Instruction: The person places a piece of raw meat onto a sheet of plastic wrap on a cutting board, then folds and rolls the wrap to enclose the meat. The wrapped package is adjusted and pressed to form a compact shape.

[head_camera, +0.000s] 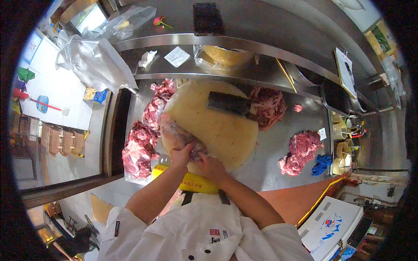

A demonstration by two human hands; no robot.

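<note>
On the round cutting board (228, 143) lies a long piece of meat (178, 130) that seems to be wrapped in clear plastic. My left hand (183, 156) grips its near end, thumb on top. Close beside it, my right hand (210, 166) pinches the same end with its fingers. Below both hands, a roll with a yellow printed wrapper (197, 183) lies along the board's near edge, partly hidden by my left forearm. A cleaver (227, 103) rests flat across the board's upper right, its handle end near a lump of red meat (268, 107).
Raw meat chunks (140, 150) line the steel table's left side. More meat (300, 151) lies right, near a crumpled blue item (321, 164). A steel shelf (235, 40) crosses behind the board, holding a plastic-covered bowl (225, 57). A plastic bag (94, 62) hangs at left.
</note>
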